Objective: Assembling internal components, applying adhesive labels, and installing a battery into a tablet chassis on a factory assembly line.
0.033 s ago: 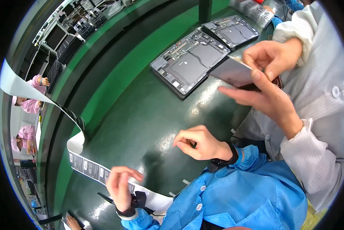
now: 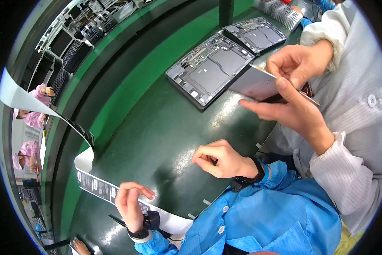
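Bent fingers and a thumb apart from them show on my left hand (image 2: 131, 206), which is open beside a strip of black-and-white labels (image 2: 96, 185). Part of the strip is hidden behind that hand; its white end curves toward my blue sleeve. My right hand (image 2: 220, 158) is loosely curled over the near side of the green table (image 2: 127, 153), thumb close to the fingers, with nothing visible in it. To the right, a co-worker's two hands (image 2: 301, 97) hold a thin grey panel (image 2: 259, 84) tilted above the table.
Two opened laptop bases (image 2: 212, 70) (image 2: 257, 35) with bare batteries lie beyond the co-worker's hands. A clear plastic tray (image 2: 282, 12) sits at the far right, near a dark post (image 2: 226, 12). The label strip rises in a loop at the left. Another person's hand (image 2: 81, 246) shows lower left.
My left hand has shifted slightly left. The co-worker's hands and the grey panel have moved a little to the left. My right hand stays in place.
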The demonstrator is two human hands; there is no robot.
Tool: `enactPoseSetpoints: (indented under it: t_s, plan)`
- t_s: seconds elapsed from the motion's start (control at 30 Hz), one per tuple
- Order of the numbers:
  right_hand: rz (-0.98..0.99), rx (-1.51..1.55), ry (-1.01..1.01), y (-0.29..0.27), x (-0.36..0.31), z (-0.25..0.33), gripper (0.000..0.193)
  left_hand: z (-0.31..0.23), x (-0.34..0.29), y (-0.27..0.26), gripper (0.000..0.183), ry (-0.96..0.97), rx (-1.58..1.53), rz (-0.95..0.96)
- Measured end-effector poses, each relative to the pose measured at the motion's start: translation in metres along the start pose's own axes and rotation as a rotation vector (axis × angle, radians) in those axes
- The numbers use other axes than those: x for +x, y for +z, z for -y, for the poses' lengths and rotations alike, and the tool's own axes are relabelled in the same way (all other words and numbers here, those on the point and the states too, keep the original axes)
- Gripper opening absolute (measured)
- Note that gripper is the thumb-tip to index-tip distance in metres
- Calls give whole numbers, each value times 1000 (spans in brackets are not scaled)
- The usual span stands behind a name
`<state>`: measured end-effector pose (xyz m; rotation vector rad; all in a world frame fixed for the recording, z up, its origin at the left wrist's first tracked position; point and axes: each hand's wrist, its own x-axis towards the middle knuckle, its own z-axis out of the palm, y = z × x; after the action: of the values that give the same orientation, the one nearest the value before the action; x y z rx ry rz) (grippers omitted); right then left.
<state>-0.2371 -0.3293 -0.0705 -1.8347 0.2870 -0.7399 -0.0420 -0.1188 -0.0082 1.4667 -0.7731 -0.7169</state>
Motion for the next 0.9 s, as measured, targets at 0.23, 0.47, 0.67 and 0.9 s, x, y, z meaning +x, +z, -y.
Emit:
enactPoseSetpoints:
  t_s: [0.23,0.47,0.67,0.9]
  plan:
    - [61,-31,12,3,-6,-7,3,59,23,-17,29,-102,-199,-69]
    - [106,-71,43,2,-1,-8,2,76,27,-20,28,-142,-319,-81]
    - [107,-81,39,0,2,-8,2,77,30,-17,28,-133,-312,-82]
    - [77,-71,0,3,-3,-13,5,79,27,-17,24,-128,-323,-105]
